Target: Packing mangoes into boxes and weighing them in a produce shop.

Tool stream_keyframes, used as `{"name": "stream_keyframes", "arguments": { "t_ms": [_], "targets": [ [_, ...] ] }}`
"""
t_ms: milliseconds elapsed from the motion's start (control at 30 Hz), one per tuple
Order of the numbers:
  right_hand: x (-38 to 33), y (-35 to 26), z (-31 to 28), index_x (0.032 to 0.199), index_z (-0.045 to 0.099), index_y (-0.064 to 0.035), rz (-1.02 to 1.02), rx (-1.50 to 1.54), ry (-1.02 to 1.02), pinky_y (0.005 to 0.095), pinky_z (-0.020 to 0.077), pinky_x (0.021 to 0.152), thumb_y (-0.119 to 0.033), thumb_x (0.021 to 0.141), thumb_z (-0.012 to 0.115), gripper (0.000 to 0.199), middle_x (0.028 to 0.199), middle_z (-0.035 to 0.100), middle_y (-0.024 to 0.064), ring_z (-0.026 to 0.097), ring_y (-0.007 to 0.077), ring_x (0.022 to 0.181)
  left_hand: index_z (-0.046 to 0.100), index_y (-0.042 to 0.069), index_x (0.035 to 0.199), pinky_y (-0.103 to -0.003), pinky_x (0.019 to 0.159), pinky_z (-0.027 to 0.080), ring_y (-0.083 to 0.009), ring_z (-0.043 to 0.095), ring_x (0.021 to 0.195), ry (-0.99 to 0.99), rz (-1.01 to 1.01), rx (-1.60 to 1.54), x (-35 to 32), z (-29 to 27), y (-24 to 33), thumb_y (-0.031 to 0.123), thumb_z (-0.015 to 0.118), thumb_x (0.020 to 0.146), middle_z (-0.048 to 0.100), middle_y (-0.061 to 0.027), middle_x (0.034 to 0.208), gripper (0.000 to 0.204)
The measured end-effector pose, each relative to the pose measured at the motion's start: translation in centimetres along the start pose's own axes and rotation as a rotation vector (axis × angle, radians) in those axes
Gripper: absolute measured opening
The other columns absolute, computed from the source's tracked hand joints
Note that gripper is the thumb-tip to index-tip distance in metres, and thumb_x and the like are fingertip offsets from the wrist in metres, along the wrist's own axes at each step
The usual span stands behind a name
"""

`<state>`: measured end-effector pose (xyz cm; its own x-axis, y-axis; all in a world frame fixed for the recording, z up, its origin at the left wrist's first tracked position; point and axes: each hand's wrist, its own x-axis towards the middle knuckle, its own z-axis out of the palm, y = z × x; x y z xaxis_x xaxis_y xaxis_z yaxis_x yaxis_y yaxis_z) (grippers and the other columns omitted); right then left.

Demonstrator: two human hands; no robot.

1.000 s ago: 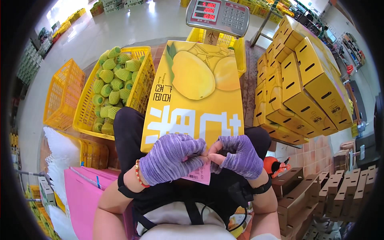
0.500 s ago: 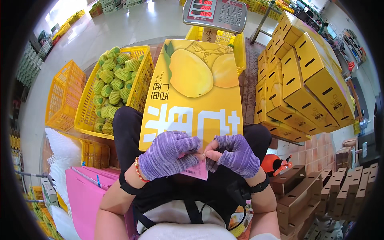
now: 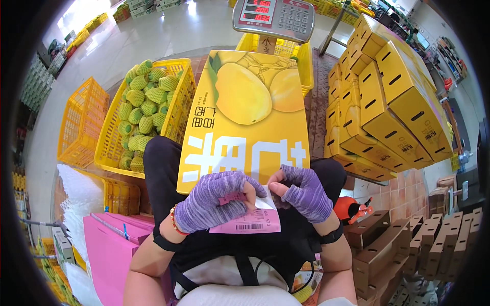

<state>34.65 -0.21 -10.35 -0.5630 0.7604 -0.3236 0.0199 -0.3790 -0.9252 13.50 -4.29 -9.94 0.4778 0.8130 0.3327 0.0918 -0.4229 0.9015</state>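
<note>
A pink printed label with a barcode (image 3: 255,220) is between my hands, above my lap at the near edge of a yellow mango carton (image 3: 240,122). My left hand (image 3: 217,199), in a purple fingerless glove, grips the label with its fingers curled round it. In a matching glove, my right hand (image 3: 304,196) pinches the label's upper right corner between thumb and fingers. A white surface shows there, at the folded-back edge. The carton lies closed, with large fruit pictures on top.
A yellow crate (image 3: 176,92) of net-wrapped green mangoes stands at the left, beside an orange crate (image 3: 84,120). A scale display (image 3: 274,18) rises behind the carton. Stacked yellow cartons (image 3: 388,102) stand right; pink sheets (image 3: 109,255) lie lower left, brown boxes (image 3: 380,250) lower right.
More of the pink label now shows below my hands, with its barcode in view. My hands have moved slightly apart, and a white folded edge has appeared. The scale's readout differs.
</note>
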Motion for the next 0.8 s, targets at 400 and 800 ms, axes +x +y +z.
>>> {"name": "stream_keyframes", "arguments": {
  "t_ms": [400,800],
  "targets": [
    [-1.3,1.6,1.7,0.082,0.064,-0.0094,-1.050,-0.997,0.629,0.0324,0.0446,0.059,-0.009,0.066,0.072,0.018,0.076,0.057,0.0056,0.056,0.0232,0.067,0.058,0.006,0.083,-0.029,0.076,0.049,-0.0205,0.062,0.085,0.214,-0.059,0.175,0.1,1.4,-0.7,0.000,0.066,0.072,0.062,-0.0120,0.097,0.015],
    [-2.0,2.0,0.1,0.078,0.060,-0.0054,-0.813,-0.473,0.386,0.0269,0.0447,0.059,0.000,0.067,0.070,0.016,0.077,0.056,0.0063,0.055,0.0189,0.067,0.049,0.006,0.122,-0.027,0.075,0.048,-0.0149,0.062,0.086,0.176,-0.223,-0.169,-1.0,1.7,1.9,0.004,0.059,0.082,0.055,-0.0105,0.117,0.041]
  ]
}}
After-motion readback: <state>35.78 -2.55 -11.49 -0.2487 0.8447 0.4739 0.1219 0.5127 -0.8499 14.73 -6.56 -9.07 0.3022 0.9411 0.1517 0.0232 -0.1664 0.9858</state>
